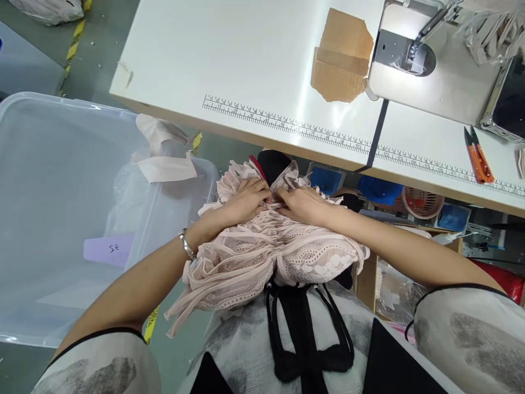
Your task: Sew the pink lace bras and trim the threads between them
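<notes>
A thick bundle of pale pink lace bras (320, 257) lies across my lap, its layers stacked with cups, bands and narrow straps folded over one another. My left hand (248, 201) is closed on the far part of the bundle, fingers curled into the lace. Close beside it, my right hand (302, 204) pinches the fabric with bent fingers. The fingertips of both hands are partly hidden in the folds. Just beyond them a red strip (257, 166) shows at the bundle's far edge.
On the left stands a large clear plastic bin (53, 219) with pale fabric pieces (164, 168) over its rim. Ahead, a white table (229, 54) carries a sewing machine (410, 54), cardboard (342, 57) and orange thread snips (479, 158). Below it sit baskets (422, 201).
</notes>
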`<state>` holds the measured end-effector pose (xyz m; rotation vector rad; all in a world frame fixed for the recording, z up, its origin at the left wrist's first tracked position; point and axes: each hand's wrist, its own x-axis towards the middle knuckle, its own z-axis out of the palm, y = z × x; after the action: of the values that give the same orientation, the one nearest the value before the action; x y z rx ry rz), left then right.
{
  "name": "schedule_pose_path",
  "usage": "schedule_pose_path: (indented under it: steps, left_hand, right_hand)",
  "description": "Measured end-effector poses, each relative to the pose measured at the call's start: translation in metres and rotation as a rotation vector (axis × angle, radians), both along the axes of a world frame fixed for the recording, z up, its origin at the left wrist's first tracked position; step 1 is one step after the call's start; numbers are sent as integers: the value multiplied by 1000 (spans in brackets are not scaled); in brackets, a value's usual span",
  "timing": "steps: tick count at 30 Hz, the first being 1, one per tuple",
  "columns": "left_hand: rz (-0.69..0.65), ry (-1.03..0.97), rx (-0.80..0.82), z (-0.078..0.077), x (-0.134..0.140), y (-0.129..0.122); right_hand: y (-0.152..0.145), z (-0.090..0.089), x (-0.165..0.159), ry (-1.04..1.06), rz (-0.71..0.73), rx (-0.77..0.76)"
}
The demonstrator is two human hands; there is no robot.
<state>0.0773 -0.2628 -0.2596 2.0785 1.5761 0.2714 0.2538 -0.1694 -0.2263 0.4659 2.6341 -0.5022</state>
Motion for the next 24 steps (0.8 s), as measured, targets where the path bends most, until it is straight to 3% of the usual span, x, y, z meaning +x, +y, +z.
schedule_pose_path:
  steps: [5,10,18,24]
  left_hand:
    - [73,-103,-190,3,4,0]
    - [210,-154,-198,8,9,-5]
    - [541,-455,-483,15,15,-3]
    - [610,-542,-487,16,16,-3]
  right_hand:
    - [5,-6,1,86,-78,-157]
    - [8,-18,-3,247,-307,-363]
    - [0,-14,1,197,-253,-238]
    - [2,-9,-1,151,-303,-292]
